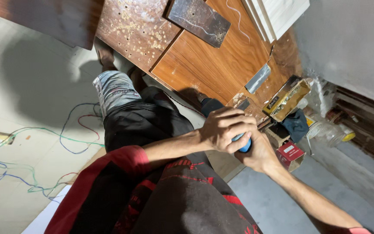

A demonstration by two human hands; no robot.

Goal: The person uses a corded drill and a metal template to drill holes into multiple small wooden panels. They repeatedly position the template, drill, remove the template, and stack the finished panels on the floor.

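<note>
Over the wooden panel (213, 65), my left hand (224, 130) and right hand (258, 154) both clamp a blue-handled tool (243, 145).

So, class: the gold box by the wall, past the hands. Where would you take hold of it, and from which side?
Probably across the two long sides of the gold box, coming down from above. It is a long, narrow box lying tilted on clutter, with its broad top face bare. A dark cloth and a red box crowd its near end, and the wall closes off the far side.
</note>
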